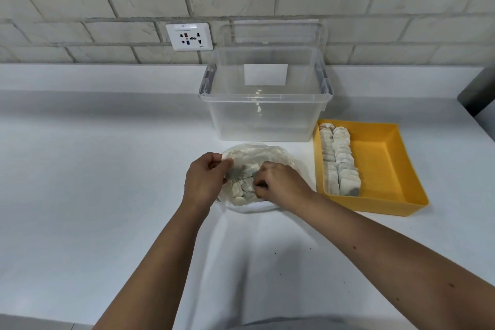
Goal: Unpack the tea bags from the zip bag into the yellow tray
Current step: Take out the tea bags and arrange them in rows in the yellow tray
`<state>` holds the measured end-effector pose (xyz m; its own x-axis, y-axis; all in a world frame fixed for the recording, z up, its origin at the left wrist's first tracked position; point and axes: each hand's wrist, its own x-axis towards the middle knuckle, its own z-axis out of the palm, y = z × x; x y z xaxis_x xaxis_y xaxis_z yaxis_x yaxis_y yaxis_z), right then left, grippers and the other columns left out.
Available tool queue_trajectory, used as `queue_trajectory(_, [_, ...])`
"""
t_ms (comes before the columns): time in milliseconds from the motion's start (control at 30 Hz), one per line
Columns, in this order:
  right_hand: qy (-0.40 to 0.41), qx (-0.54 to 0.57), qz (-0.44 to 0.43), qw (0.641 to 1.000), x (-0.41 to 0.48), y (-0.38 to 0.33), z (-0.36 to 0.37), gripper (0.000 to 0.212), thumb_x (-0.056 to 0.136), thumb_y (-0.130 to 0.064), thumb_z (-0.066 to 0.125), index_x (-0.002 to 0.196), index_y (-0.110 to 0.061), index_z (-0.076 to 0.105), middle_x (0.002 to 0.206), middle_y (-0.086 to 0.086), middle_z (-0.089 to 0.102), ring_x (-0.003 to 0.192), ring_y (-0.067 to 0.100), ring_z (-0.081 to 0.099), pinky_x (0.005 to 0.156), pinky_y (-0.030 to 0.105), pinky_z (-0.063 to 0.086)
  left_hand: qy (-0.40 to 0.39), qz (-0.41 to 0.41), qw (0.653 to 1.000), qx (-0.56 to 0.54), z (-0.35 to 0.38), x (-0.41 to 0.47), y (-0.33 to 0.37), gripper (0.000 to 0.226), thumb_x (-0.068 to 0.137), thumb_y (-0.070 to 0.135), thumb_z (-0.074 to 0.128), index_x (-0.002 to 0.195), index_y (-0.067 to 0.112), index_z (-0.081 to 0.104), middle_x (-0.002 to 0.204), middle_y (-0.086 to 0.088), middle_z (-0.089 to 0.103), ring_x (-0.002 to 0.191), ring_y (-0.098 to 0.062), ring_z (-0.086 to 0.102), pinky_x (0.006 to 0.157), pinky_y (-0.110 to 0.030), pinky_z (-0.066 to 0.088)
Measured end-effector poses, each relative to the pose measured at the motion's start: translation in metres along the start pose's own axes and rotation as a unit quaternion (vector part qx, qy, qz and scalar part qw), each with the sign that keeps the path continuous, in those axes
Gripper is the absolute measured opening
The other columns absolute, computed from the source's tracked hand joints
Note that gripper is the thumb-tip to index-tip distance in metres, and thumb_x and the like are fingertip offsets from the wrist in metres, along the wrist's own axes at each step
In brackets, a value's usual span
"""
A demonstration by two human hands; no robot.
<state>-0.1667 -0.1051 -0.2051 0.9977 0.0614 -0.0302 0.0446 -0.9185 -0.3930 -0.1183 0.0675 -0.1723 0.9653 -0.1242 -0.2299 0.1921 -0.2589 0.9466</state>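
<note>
On a white tabletop, the left hand pinches the open edge of a clear zip bag — the right hand reaches inside, fingers curled on tea bags. Just right, a yellow tray holds two rows more.

Zip bag: thin clear plastic film, glossy, crinkled.
Tea bags: off-white filter paper, matt, slightly fibrous; dark contents show through some.
Tray: opaque yellow plastic, smooth, low sheen.
Storage box: rigid transparent plastic, glossy, bright glints on floor; label on it white, matt, paper-like.
Worktop: white, smooth, faint satin sheen.
Wall: brick pattern, rough, matt, pale grey.
Socket plate: white plastic, smooth, glossy.
</note>
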Motion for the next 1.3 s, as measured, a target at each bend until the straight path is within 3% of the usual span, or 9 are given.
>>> queue_trajectory(200, [0.042,0.039,-0.011,0.998,-0.008,0.008,-0.006,0.013,0.084,-0.019,0.061,0.082,-0.014,0.073,0.089,0.002,0.061,0.077,0.021,0.060,0.069,0.034,0.051,0.005,-0.001,1.000,-0.006,0.000,0.000,0.001,0.012,0.091,0.019,0.067,0.080,0.013,0.069,0.077,-0.003,0.069,0.087,-0.033,0.069,0.088,-0.050,0.059])
queue_trajectory(300, [0.000,0.031,-0.031,0.999,-0.011,0.009,-0.008,0.008,0.081,-0.022,0.069,0.085,-0.017,0.073,0.093,-0.001,0.060,0.081,0.019,0.061,0.071,0.035,0.053,0.005,-0.002,1.000,-0.008,0.001,0.001,-0.001,0.013,0.091,0.018,0.067,0.079,0.013,0.068,0.075,-0.001,0.068,0.079,-0.024,0.067,0.088,-0.050,0.058])
queue_trajectory(467, [-0.005,0.003,-0.041,0.999,-0.009,0.010,-0.005,0.009,0.082,-0.021,0.067,0.087,-0.016,0.073,0.089,-0.007,0.053,0.084,0.020,0.061,0.069,0.033,0.051,-0.001,-0.006,1.000,-0.007,0.003,0.000,-0.003,0.012,0.091,0.020,0.067,0.080,0.015,0.069,0.077,-0.002,0.070,0.082,-0.027,0.069,0.091,-0.053,0.057])
queue_trajectory(600, [0.012,0.045,0.002,0.999,-0.008,0.012,-0.018,0.008,0.084,-0.021,0.066,0.088,-0.017,0.073,0.092,-0.003,0.068,0.086,0.018,0.063,0.074,0.031,0.051,-0.004,0.000,1.000,-0.004,-0.001,-0.002,-0.002,0.012,0.092,0.019,0.066,0.081,0.015,0.069,0.077,-0.002,0.069,0.083,-0.027,0.069,0.091,-0.051,0.057])
queue_trajectory(700, [0.025,0.172,0.037,0.984,-0.009,0.008,-0.053,0.004,0.085,-0.018,0.069,0.083,-0.016,0.067,0.078,-0.004,0.068,0.073,0.013,0.064,0.068,0.026,0.048,-0.020,0.007,1.000,-0.016,-0.003,-0.004,0.000,0.011,0.094,0.018,0.065,0.085,0.012,0.069,0.079,-0.008,0.066,0.082,-0.024,0.067,0.089,-0.045,0.059])
queue_trajectory(833, [-0.078,0.355,0.025,0.931,-0.010,-0.003,-0.087,0.007,0.092,-0.012,0.064,0.094,-0.006,0.062,0.072,0.009,0.065,0.067,0.021,0.069,0.055,0.029,0.051,-0.056,0.006,0.998,-0.025,0.004,-0.009,0.003,0.013,0.094,0.018,0.065,0.091,0.006,0.069,0.081,-0.015,0.063,0.080,-0.023,0.064,0.085,-0.039,0.058])
queue_trajectory(1033, [0.025,0.373,0.089,0.923,-0.007,-0.007,-0.058,0.007,0.091,-0.013,0.066,0.091,-0.007,0.063,0.069,0.014,0.067,0.059,0.023,0.066,0.056,0.033,0.056,-0.101,-0.031,0.994,-0.039,0.014,-0.017,0.003,0.019,0.098,0.017,0.060,0.089,0.007,0.073,0.061,-0.001,0.056,0.060,-0.015,0.055,0.081,-0.041,0.060])
queue_trajectory(1200, [0.050,0.393,0.109,0.912,-0.003,-0.011,-0.049,0.012,0.088,-0.012,0.069,0.091,-0.002,0.062,0.066,0.014,0.068,0.051,0.020,0.065,0.052,0.029,0.056,-0.100,-0.033,0.993,-0.046,0.010,-0.017,0.004,0.033,0.096,0.033,0.064,0.083,0.003,0.071,0.063,-0.002,0.054,0.062,-0.018,0.062,0.073,-0.031,0.062])
queue_trajectory(1300, [0.065,0.417,0.118,0.899,0.002,-0.013,-0.044,0.013,0.087,-0.012,0.070,0.090,-0.002,0.063,0.069,0.018,0.069,0.052,0.022,0.066,0.051,0.028,0.054,-0.083,-0.003,0.997,-0.009,0.007,-0.013,0.002,0.026,0.088,0.032,0.074,0.080,0.007,0.073,0.068,-0.019,0.062,0.069,-0.028,0.065,0.076,-0.040,0.063])
